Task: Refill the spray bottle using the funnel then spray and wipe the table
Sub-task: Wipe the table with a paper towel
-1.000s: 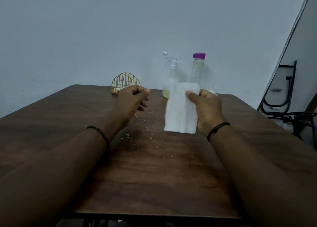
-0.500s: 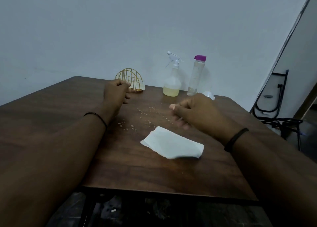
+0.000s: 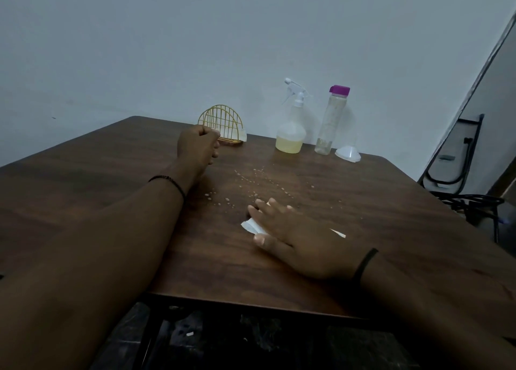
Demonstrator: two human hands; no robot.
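Right hand [image 3: 301,238] lies flat, fingers straight, pressing the tissue [image 3: 252,225] onto the surface [image 3: 391,216]. Droplets [image 3: 251,185] lie just beyond its fingertips, nearer this hand. Left hand [image 3: 196,147] fisted, holding nothing visible. Spray bottle [image 3: 290,129] stands far beyond.

Wood-grain table [image 3: 349,202] — semi-glossy, droplet-flecked
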